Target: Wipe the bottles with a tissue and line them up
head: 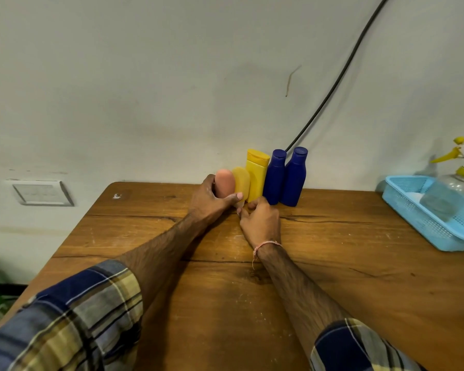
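Bottles, five in count, are set upright in one row at the far edge of a wooden table [332, 263], close against the wall: one pink bottle [224, 182] at the left end, one small rounded yellow bottle [241, 182] touching it, one taller yellow bottle [256, 178] with a flat cap, then two dark blue bottles of the same shape, the first blue bottle [275, 178] and the second blue bottle [295, 176], side by side and touching. No brand or lettering can be read on any of them. The pink bottle is gripped by the left hand [209, 202], fingers wrapped behind it and the thumb laid across its front. The right hand [260, 220] is held at the foot of the small yellow bottle with its fingers curled; whether anything is pinched there cannot be told. One pale thread band [268, 244] is worn on the right wrist, and both forearms come out of checked sleeves. One light blue mesh basket [413, 223] is placed at the right edge of the table, well apart from the row; one clear spray bottle [450, 194] with yellow trigger parts is leaned inside it. One black cable [332, 84] is run down the wall behind the blue bottles, and one white switch plate [42, 192] is fixed to the wall at the left.
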{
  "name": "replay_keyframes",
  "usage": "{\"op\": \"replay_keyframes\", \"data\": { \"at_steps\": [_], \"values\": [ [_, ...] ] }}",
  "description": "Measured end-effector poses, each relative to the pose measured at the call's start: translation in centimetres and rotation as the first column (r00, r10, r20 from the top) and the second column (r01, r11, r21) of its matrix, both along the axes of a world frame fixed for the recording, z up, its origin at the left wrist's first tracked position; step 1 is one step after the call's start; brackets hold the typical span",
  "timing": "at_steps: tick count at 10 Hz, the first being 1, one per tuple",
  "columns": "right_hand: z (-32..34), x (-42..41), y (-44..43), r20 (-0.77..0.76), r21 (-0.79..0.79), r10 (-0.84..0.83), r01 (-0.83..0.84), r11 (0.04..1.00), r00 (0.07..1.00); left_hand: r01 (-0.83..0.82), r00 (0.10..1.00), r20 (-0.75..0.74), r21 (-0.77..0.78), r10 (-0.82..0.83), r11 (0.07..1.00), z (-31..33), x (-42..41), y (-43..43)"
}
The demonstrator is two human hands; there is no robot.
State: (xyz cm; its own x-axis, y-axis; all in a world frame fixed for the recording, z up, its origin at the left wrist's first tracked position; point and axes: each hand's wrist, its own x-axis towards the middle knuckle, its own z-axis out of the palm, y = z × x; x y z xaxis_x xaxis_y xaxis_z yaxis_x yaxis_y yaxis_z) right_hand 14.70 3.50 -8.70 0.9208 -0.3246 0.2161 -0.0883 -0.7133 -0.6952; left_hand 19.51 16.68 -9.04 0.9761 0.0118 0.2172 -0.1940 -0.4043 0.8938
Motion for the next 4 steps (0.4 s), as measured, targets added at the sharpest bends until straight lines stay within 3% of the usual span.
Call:
{"op": "replay_keyframes", "data": {
  "at_steps": [4],
  "values": [
    [0.6,-4.8,-1.7,-0.043,0.104,0.106,-0.101,0.989,0.993,-0.001,0.995,-0.097,-0.041,-0.003,0.999,0.3,-4.3,0.8]
  ]
}}
